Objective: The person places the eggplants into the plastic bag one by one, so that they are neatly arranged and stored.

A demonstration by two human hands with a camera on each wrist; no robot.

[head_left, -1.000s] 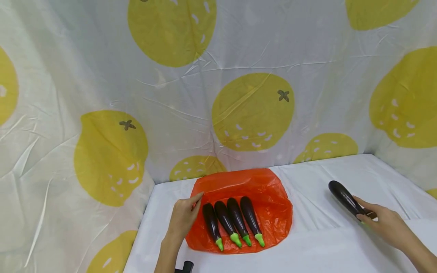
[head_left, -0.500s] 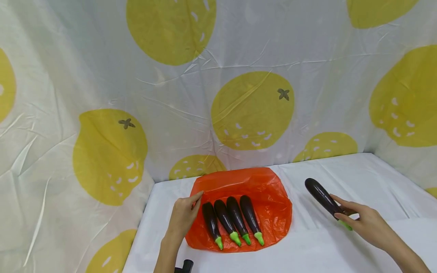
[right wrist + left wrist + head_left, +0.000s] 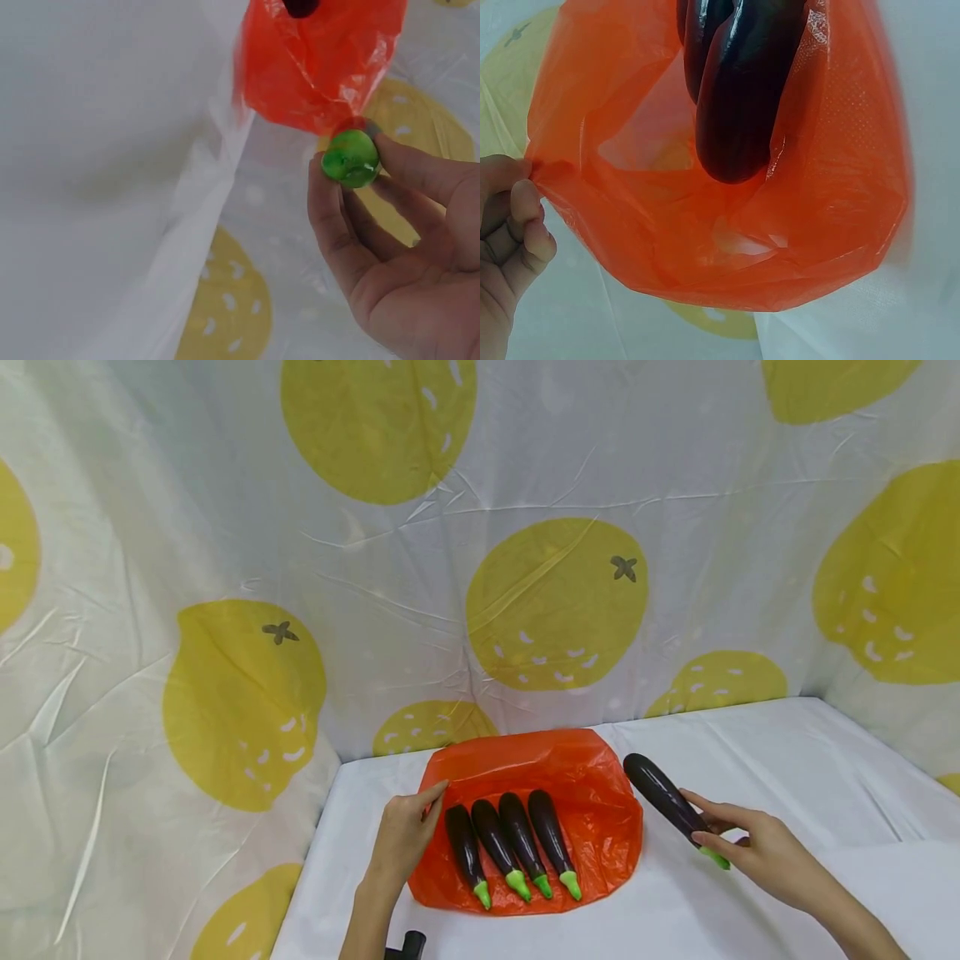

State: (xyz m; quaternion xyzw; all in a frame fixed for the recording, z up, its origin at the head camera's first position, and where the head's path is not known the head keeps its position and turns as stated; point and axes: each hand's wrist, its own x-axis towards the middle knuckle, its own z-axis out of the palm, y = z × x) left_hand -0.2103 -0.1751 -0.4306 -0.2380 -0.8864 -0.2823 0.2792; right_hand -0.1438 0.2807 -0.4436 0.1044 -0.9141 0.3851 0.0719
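A red plastic bag [image 3: 600,827] lies spread on the white table with several dark eggplants [image 3: 551,835] side by side on it, green stems toward the person. My left hand [image 3: 405,835] pinches the bag's left edge; in the left wrist view thumb and finger close on the red film [image 3: 630,225]. My right hand [image 3: 757,843] grips another eggplant [image 3: 663,793] near its stem end, above the table just right of the bag. Its rounded end points up and left, overlapping the bag's right edge in the head view. The right wrist view shows its green cap [image 3: 350,158] between thumb and fingers.
A white cloth [image 3: 750,752] covers the table. Behind and at the sides hangs a pale curtain [image 3: 390,577] printed with yellow lemons. A small black object [image 3: 411,945] shows at the bottom edge beside the left forearm.
My right hand has carried its eggplant leftward, from the right part of the table to the bag's right edge. The left hand and the eggplants on the bag have stayed in place.
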